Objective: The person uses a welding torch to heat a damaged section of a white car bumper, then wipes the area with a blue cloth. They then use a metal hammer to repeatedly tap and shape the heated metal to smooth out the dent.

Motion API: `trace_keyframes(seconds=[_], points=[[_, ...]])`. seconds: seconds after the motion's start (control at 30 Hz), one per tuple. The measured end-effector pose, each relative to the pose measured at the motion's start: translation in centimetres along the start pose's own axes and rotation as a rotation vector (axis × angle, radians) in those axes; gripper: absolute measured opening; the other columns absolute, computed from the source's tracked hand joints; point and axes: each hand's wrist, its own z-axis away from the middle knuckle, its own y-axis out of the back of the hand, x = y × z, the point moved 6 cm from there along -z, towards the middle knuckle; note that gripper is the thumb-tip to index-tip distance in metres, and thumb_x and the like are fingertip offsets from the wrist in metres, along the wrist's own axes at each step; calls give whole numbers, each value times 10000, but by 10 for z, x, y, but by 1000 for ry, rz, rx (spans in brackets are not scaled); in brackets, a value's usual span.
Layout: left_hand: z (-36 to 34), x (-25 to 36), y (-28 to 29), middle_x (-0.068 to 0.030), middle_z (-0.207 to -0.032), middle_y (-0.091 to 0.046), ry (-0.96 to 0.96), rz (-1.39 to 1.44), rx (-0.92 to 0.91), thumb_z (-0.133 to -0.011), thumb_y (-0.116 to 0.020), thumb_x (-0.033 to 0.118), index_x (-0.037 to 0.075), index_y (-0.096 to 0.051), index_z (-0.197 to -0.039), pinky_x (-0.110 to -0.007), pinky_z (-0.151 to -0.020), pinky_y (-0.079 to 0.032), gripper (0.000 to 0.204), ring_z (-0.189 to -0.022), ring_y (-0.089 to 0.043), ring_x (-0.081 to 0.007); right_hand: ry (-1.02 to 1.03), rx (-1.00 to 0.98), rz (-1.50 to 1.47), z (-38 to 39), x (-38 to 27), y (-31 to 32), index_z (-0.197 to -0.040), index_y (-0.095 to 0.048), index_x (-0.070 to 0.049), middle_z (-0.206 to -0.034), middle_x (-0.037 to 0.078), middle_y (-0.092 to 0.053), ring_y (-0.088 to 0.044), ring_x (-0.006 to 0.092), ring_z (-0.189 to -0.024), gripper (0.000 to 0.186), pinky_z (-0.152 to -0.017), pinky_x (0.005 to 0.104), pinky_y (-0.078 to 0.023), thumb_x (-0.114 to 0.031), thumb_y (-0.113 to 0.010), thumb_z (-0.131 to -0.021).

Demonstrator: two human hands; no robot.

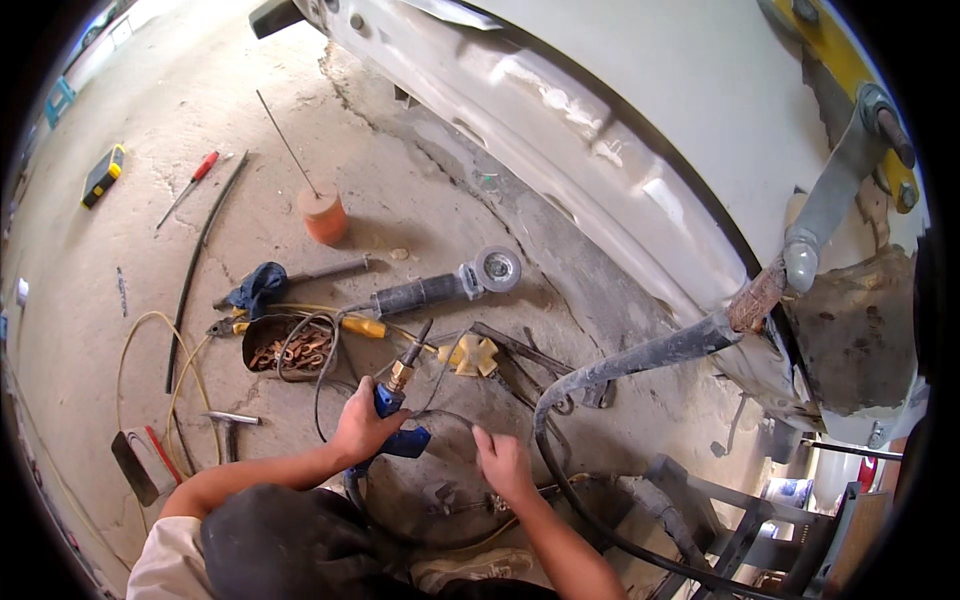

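Observation:
My left hand is closed around a blue welding gun with a brass collar and a dark tip pointing away from me. To its right, my right hand is closed, with a thin dark cable running into its fingers. Left of the gun lies an open box full of copper-coloured rings. Just beyond it are an angle grinder with a grey body and a yellow cross-shaped power socket.
A white car body panel fills the upper right. From its corner, a thick black cable hangs and curves down. Around the concrete floor lie a hammer, a black hose, a red-handled screwdriver and an orange cylinder with a rod.

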Motion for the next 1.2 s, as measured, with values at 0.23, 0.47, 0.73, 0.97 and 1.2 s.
trace_keyframes(seconds=[0.23, 0.47, 0.73, 0.97, 1.2], points=[[-10, -8, 1, -198, -791, -586, 35, 40, -31, -712, -764, 262, -12, -434, -913, -408, -688, -464, 474, -746, -585, -324, -111, -307, 49, 103, 75, 20, -772, -656, -17, -702, 203, -610, -599, 399, -722, 456, -639, 474, -453, -437, -522, -888], [-17, -11, -6, -198, -791, -580, 14, -21, -49, -702, -761, 311, -29, -456, -915, -401, -703, -462, 504, -746, -572, -305, -104, -398, 127, 148, 110, -79, -814, -671, 12, -670, 165, -649, -659, 274, -649, 493, -628, 384, -507, -471, -581, -850], [-21, -18, 5, -143, -756, -561, 37, 15, -81, -699, -769, 314, -14, -481, -894, -369, -664, -461, 478, -681, -523, -228, -542, -93, 239, 156, 69, -148, -802, -654, -14, -790, 199, -664, -650, 377, -812, 611, -706, 459, -508, -620, -603, -750], [-9, 5, 25, -29, -753, -572, -66, 85, -133, -756, -741, 183, -4, -532, -963, -279, -617, -452, 348, -658, -515, -99, -602, -180, 160, 151, 68, -166, -840, -662, -3, -819, 214, -665, -648, 383, -812, 574, -713, 466, -507, -562, -645, -708], [8, 21, 74, -23, -754, -567, 18, 239, -154, -734, -729, 203, 2, -533, -975, -289, -648, -459, 370, -685, -514, -104, -497, -213, 65, 148, 22, -185, -819, -664, 2, -799, 242, -650, -637, 400, -818, 542, -703, 465, -505, -529, -627, -718]])
